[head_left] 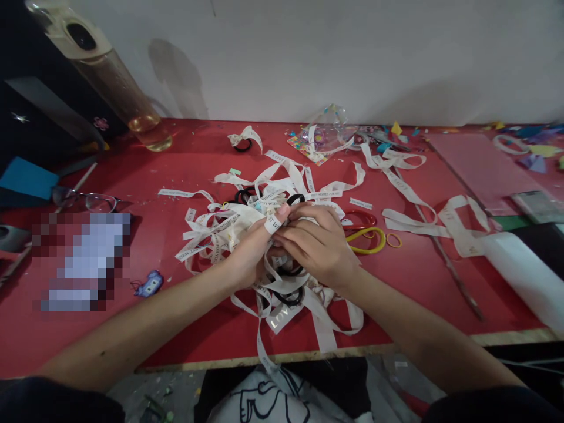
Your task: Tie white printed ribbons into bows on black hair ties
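A tangled pile of white printed ribbons (220, 226) with black hair ties (288, 296) lies on the red table. Over this pile my two hands meet. My left hand (253, 252) is closed, with a strip of white ribbon (272, 223) across its thumb. The fingers of my right hand (319, 241) are bent together against a black hair tie (296, 200) and the left thumb. Part of the hair tie is hidden by the fingers. Beside my right hand lie yellow scissor handles (368, 241).
A tall bottle (123, 94) stands at the back left, with glasses (88, 200) and a pixelated phone-like object (92, 252) nearer. A finished-looking bow (244, 140) lies at the back. Long ribbon (409, 194), a thin stick (456, 279) and a pink sheet (471, 170) are at right.
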The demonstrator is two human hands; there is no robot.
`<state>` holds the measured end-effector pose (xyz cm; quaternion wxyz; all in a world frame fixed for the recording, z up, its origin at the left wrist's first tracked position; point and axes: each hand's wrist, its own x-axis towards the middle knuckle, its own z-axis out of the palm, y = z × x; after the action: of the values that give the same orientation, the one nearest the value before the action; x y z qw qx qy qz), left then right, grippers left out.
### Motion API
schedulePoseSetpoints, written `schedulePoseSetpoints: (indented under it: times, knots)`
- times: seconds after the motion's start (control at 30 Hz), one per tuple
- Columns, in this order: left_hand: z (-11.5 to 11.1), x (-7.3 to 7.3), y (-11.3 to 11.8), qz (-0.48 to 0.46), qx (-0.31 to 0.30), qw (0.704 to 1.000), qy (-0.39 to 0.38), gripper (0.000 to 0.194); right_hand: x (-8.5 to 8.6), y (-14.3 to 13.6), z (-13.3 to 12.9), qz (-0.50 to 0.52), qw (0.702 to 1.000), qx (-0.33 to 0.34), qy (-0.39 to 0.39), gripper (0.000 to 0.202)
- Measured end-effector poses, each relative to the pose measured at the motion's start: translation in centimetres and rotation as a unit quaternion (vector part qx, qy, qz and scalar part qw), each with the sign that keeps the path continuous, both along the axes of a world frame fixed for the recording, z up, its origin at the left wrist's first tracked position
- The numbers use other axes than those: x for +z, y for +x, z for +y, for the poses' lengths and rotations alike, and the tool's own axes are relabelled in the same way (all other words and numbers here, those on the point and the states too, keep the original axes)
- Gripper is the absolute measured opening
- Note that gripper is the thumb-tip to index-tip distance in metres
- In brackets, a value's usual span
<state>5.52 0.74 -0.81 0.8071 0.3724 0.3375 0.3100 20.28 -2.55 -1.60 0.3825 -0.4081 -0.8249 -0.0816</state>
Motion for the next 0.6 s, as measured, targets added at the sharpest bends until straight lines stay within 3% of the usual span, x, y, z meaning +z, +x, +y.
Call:
schedulePoseSetpoints:
  times: [0.2,0.37,0.6]
  knots:
    - [0.0,0.9,0.2,-0.068,0.067,0.986,-0.138,0.041,0.1,-0.1,0.0,0.009,1.0,0.01,-0.01,0.025]
    - [-0.2,0.7,0.4,-0.056,0.091,0.985,-0.138,0.043,0.2,-0.8,-0.2,0.032,0.999,-0.01,-0.029,0.023]
    - [-0.1,0.1,0.2,-0.067,0.076,0.987,-0.128,0.039,0.1,-1.0,-0.2,0.056,0.997,-0.007,-0.048,0.023]
